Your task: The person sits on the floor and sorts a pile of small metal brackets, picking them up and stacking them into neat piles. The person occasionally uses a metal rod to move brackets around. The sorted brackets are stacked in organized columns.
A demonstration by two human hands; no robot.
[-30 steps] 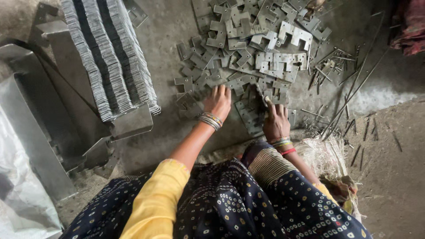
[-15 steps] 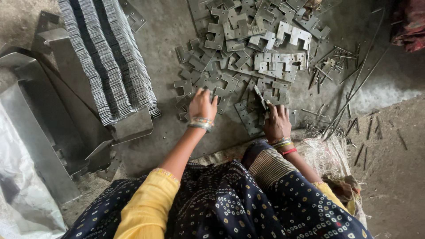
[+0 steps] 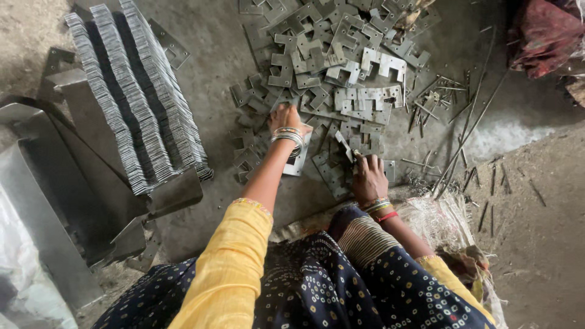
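A heap of flat notched metal plates (image 3: 341, 91) lies on the floor (image 3: 213, 36) before me. My left hand (image 3: 285, 119) rests spread on its near edge, gripping nothing I can see. My right hand (image 3: 367, 176) pinches one plate (image 3: 343, 146); stacked plates (image 3: 137, 91) stand at left.

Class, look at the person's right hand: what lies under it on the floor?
Under the right hand lie flat grey metal plates, overlapping on the concrete floor. A thin plate sticks up at its fingertips. The hand covers the pieces directly beneath the palm.
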